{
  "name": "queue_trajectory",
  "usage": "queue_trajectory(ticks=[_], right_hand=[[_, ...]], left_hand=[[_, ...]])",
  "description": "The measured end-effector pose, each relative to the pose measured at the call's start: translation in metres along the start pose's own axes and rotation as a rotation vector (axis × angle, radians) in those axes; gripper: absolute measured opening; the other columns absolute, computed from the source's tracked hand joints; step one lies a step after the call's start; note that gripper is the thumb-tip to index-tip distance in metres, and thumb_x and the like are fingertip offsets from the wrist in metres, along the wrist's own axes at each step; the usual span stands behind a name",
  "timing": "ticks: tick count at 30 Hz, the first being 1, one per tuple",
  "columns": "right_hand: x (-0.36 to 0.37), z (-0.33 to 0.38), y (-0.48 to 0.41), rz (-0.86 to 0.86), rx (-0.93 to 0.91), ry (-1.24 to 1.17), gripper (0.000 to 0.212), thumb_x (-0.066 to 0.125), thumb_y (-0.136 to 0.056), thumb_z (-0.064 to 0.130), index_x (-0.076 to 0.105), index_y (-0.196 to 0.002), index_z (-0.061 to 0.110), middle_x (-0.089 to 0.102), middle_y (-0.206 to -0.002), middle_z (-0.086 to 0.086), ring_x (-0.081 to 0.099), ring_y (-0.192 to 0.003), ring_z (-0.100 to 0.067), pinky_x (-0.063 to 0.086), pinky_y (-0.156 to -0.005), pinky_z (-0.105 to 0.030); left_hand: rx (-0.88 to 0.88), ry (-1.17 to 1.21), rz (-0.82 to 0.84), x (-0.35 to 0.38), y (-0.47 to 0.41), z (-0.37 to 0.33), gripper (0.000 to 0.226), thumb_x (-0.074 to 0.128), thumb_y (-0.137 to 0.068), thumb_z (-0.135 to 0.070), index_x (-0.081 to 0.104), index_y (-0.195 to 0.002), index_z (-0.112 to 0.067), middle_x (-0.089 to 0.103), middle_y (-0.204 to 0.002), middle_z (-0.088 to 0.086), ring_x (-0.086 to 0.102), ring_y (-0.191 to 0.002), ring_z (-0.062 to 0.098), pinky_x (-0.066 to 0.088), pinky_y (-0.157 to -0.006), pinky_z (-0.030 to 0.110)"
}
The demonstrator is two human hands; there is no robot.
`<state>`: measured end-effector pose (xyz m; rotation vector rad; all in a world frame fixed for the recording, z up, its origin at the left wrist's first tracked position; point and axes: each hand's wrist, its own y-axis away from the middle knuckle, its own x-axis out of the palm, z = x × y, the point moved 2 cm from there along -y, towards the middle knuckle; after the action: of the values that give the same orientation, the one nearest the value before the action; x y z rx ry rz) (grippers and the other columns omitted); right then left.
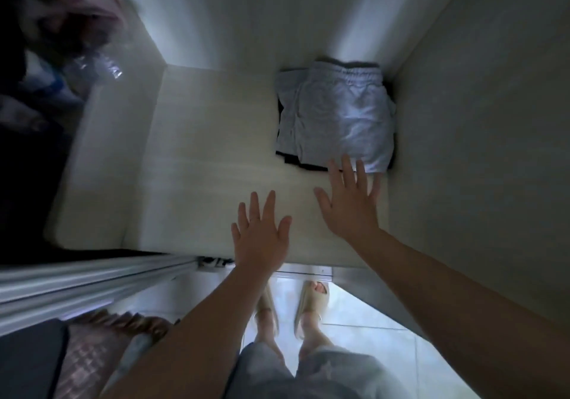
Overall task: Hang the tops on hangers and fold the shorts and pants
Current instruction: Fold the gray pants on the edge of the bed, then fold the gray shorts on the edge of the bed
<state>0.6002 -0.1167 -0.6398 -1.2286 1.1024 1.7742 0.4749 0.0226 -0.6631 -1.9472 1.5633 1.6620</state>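
Note:
Folded light grey shorts (337,115) with an elastic waistband lie on top of a small stack in the back right corner of a pale wardrobe shelf (200,158). A dark garment (288,159) shows under them at the stack's left and front edges. My right hand (350,204) is spread flat, fingers straight, its fingertips at the front edge of the stack. My left hand (260,232) hovers open over the bare shelf to the left, holding nothing.
The wardrobe's right side wall (478,152) stands close beside the stack. Blurred hanging clothes (61,28) fill the upper left. A sliding door rail (92,278) runs along the lower left. My feet in sandals (311,306) stand on the tiled floor below.

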Motion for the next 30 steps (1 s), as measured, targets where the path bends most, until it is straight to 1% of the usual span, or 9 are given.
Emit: queue_trajectory(ticks=[3, 6, 9, 13, 17, 21, 25, 27, 30], right_hand=[[-0.018, 0.009, 0.041, -0.009, -0.092, 0.000, 0.067, 0.033, -0.102, 0.055, 0.011, -0.160, 0.031, 0.004, -0.169, 0.001, -0.002, -0.155, -0.026, -0.001, -0.119, -0.058], [-0.033, 0.014, 0.076, -0.003, -0.134, -0.005, 0.067, 0.029, -0.101, 0.058, 0.009, -0.160, 0.033, 0.000, -0.169, 0.004, -0.004, -0.155, -0.024, -0.002, -0.120, -0.058], [-0.042, 0.016, 0.108, 0.036, -0.195, 0.022, 0.067, 0.023, -0.100, 0.061, 0.007, -0.160, 0.034, -0.002, -0.169, 0.005, -0.004, -0.154, -0.025, -0.004, -0.119, -0.057], [-0.047, 0.012, 0.151, 0.083, -0.348, 0.053, 0.068, 0.019, -0.099, 0.062, 0.004, -0.160, 0.036, -0.005, -0.169, 0.005, -0.006, -0.155, -0.024, -0.004, -0.120, -0.057], [-0.056, 0.001, 0.196, 0.066, -0.525, 0.067, 0.069, 0.017, -0.097, 0.061, 0.010, -0.159, 0.033, 0.002, -0.169, 0.003, 0.003, -0.155, -0.027, 0.004, -0.119, -0.060], [-0.060, -0.003, 0.233, 0.059, -0.737, 0.105, 0.067, 0.030, -0.100, 0.058, 0.017, -0.160, 0.030, 0.010, -0.169, 0.000, 0.011, -0.154, -0.030, 0.010, -0.117, -0.061], [-0.055, 0.015, 0.274, 0.120, -0.908, 0.098, 0.066, 0.025, -0.101, 0.059, 0.014, -0.160, 0.032, 0.007, -0.169, 0.002, 0.008, -0.154, -0.027, 0.008, -0.119, -0.059], [-0.052, 0.024, 0.297, 0.151, -1.004, 0.115, 0.067, 0.025, -0.102, 0.060, 0.012, -0.161, 0.032, 0.007, -0.169, 0.002, 0.009, -0.155, -0.027, 0.010, -0.120, -0.059], [-0.045, 0.037, 0.335, 0.212, -1.156, 0.150, 0.069, 0.011, -0.099, 0.065, 0.006, -0.160, 0.034, 0.001, -0.169, 0.005, 0.002, -0.155, -0.025, 0.007, -0.121, -0.058]], left_hand=[[0.006, 0.036, -0.067, -0.022, 0.050, 0.001, 0.065, 0.024, -0.102, -0.058, 0.005, -0.160, -0.036, -0.002, -0.169, 0.003, -0.001, -0.155, 0.032, 0.011, -0.122, 0.053], [0.055, -0.048, -0.125, -0.044, 0.093, 0.003, 0.064, 0.021, -0.103, -0.058, 0.002, -0.160, -0.036, -0.008, -0.169, 0.001, -0.006, -0.155, 0.030, 0.006, -0.123, 0.051], [0.024, -0.068, -0.203, -0.052, 0.134, 0.008, 0.064, 0.026, -0.103, -0.056, 0.006, -0.160, -0.035, -0.005, -0.169, 0.001, -0.004, -0.155, 0.030, 0.008, -0.124, 0.051], [-0.034, -0.092, -0.239, -0.039, 0.192, 0.008, 0.064, 0.027, -0.103, -0.057, 0.004, -0.160, -0.038, -0.008, -0.169, -0.002, -0.009, -0.155, 0.028, 0.006, -0.124, 0.052], [-0.083, -0.118, -0.349, -0.016, 0.257, 0.002, 0.063, 0.025, -0.103, -0.058, 0.006, -0.159, -0.038, -0.004, -0.169, -0.002, -0.007, -0.155, 0.027, 0.007, -0.123, 0.053], [-0.207, -0.160, -0.392, 0.013, 0.317, 0.003, 0.064, 0.016, -0.100, -0.059, 0.001, -0.159, -0.038, -0.008, -0.169, -0.001, -0.009, -0.155, 0.029, -0.003, -0.121, 0.048], [-0.358, -0.067, -0.449, 0.043, 0.376, 0.011, 0.065, 0.022, -0.100, -0.057, 0.006, -0.160, -0.036, -0.002, -0.169, 0.000, -0.002, -0.155, 0.030, 0.008, -0.123, 0.053], [-0.446, -0.042, -0.458, 0.060, 0.405, 0.020, 0.065, 0.020, -0.100, -0.057, 0.000, -0.159, -0.038, -0.008, -0.169, -0.002, -0.007, -0.155, 0.028, 0.006, -0.123, 0.051], [-0.581, 0.007, -0.500, 0.084, 0.453, 0.035, 0.064, 0.020, -0.101, -0.058, 0.000, -0.159, -0.038, -0.008, -0.169, -0.002, -0.008, -0.155, 0.028, 0.005, -0.123, 0.049]])
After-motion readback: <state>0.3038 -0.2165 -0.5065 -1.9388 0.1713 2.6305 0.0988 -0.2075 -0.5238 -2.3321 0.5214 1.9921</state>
